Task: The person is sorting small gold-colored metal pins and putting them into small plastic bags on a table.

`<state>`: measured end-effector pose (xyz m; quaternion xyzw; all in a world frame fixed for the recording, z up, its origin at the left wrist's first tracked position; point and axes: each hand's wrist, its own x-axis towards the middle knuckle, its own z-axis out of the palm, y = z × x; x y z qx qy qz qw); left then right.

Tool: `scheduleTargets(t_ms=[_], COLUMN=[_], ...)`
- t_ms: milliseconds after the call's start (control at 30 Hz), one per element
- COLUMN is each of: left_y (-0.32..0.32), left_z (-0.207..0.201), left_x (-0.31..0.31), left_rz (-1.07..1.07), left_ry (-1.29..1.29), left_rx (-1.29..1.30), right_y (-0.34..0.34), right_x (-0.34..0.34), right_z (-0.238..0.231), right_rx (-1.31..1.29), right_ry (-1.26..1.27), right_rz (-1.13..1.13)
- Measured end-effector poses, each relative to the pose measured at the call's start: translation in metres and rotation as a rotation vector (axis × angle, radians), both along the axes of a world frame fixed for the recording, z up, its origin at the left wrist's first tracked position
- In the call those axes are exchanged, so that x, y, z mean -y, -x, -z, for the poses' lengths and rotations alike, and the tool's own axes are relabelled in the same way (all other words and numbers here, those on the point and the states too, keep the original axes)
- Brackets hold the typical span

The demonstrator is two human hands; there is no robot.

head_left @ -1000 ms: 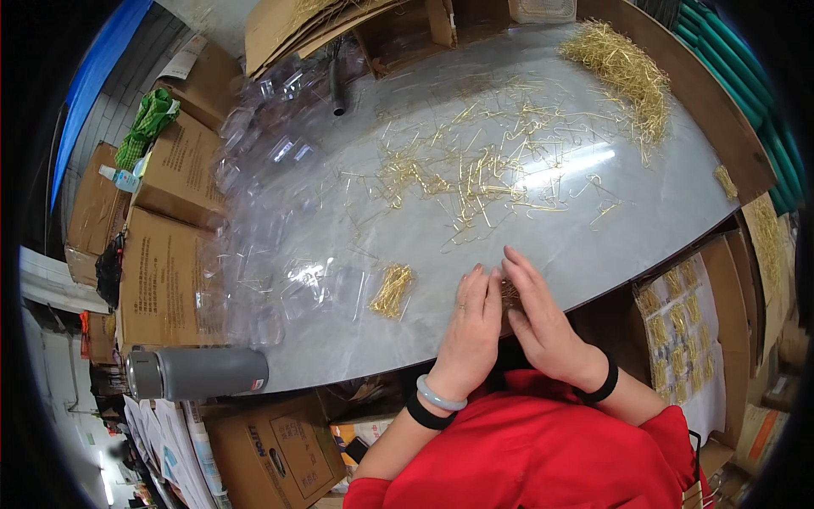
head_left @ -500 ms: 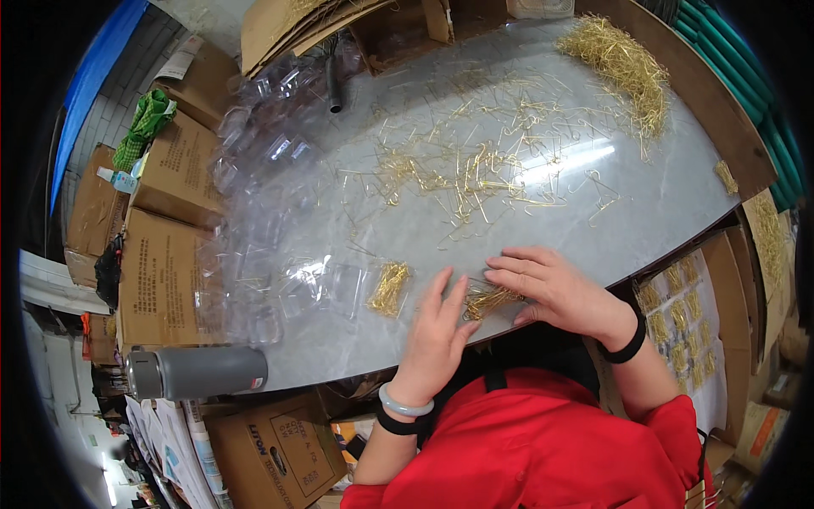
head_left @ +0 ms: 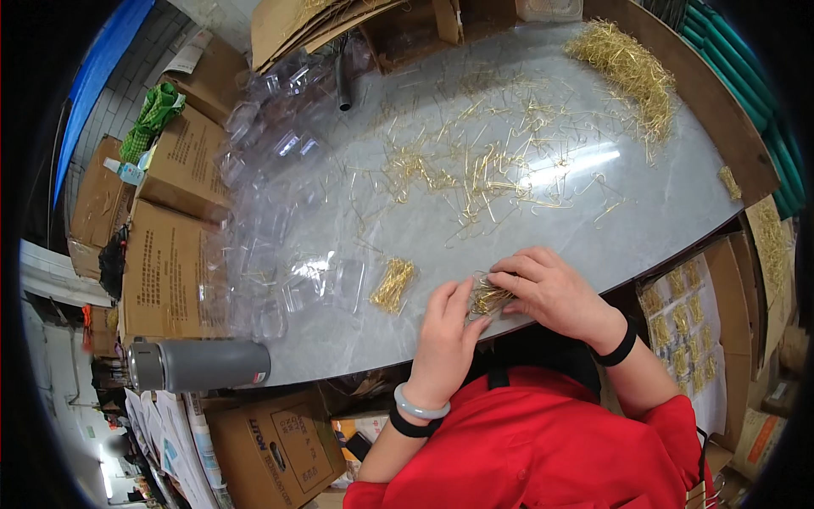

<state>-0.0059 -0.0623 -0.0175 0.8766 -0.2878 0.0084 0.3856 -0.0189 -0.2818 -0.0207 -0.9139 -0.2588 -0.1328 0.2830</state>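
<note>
At the near edge of the table, a small bundle of gold wire hooks (head_left: 490, 299) sits between my two hands, with what looks like clear plastic around it. My left hand (head_left: 443, 343) grips its left end, the thumb and fingers bent around it. From the other side my right hand (head_left: 551, 293) holds it with curled fingers that cover part of the wires. Another packed bundle of gold hooks (head_left: 392, 286) lies just left of my left hand. Many loose gold hooks (head_left: 483, 174) are scattered over the grey table (head_left: 356, 339) beyond my hands.
A large heap of gold hooks (head_left: 627, 72) fills the far right corner. Clear plastic boxes (head_left: 275, 199) crowd the left side. A grey bottle (head_left: 203, 365) lies at the left near edge. Below right, a carton (head_left: 729, 331) holds rows of bundles. Cardboard boxes (head_left: 174, 276) stand along the left.
My left hand has moved slightly right and closed in on the bundle. My right hand's fingers have curled tighter around it. The bundle now sits a little higher, between both hands.
</note>
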Motion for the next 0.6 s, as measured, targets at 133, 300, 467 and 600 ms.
scheduleTargets(t_ms=[133, 300, 467, 600], left_y=[0.005, 0.015, 0.022, 0.01], left_z=[-0.004, 0.009, 0.002, -0.01], left_x=[-0.002, -0.01, -0.067, -0.082], left_rz=[-0.039, -0.118, -0.573, -0.659], left_ry=[0.153, 0.349, 0.612, 0.731], left_rx=[-0.185, -0.189, -0.545, -0.807], right_y=[0.01, 0.013, 0.013, 0.021], right_x=[-0.011, -0.015, -0.017, -0.019], right_z=[0.003, 0.005, 0.002, -0.002], right_rx=[0.059, 0.052, -0.014, 0.017], right_ry=[0.037, 0.041, 0.018, 0.187], right_rz=[0.103, 0.135, 0.088, 0.115])
